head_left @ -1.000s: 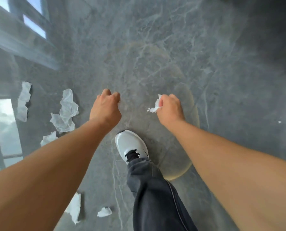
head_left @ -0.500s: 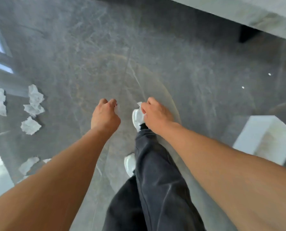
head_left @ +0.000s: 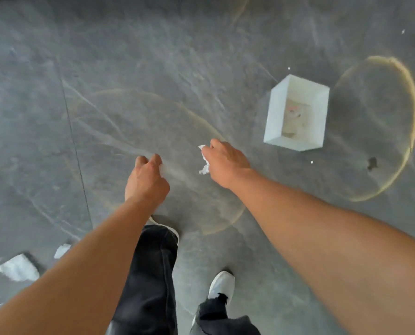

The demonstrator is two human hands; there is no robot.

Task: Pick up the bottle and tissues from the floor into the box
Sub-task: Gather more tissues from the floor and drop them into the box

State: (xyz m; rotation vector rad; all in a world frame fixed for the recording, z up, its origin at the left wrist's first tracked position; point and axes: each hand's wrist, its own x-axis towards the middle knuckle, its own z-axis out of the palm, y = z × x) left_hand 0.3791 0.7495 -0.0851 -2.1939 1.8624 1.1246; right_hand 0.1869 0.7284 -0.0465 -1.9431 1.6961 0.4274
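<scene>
Head view, the only one on offer. Swung round from a second ago: white open-topped rectangular box (head_left: 298, 112), absent then and only clipped at the right edge half a second back, now fully in frame ahead and to the right, standing on the polished grey marble floor (head_left: 129, 68). Pale clutter already lying inside it, too blurred to name. No bottle anywhere on the floor here; possibly part of that clutter, cannot tell.

Right hand (head_left: 225, 163) closed on a crumpled white tissue scrap (head_left: 203, 160), same pinch as a second ago, scrap poking out past the thumb side, carried forward and near the box but not yet over it. Left hand (head_left: 146, 180) curled shut, a faint pale edge at the fingertips; probably more tissue, though too blurred to say what it holds.

Loose white tissue pieces (head_left: 17, 267), formerly spread up the left side, now slid down into the lower-left corner, well apart from the box. White sneaker (head_left: 222, 284) mid-stride below.

Reading of it: pickup done for this load, carry underway, drop into the box next, then back for the leftovers.
</scene>
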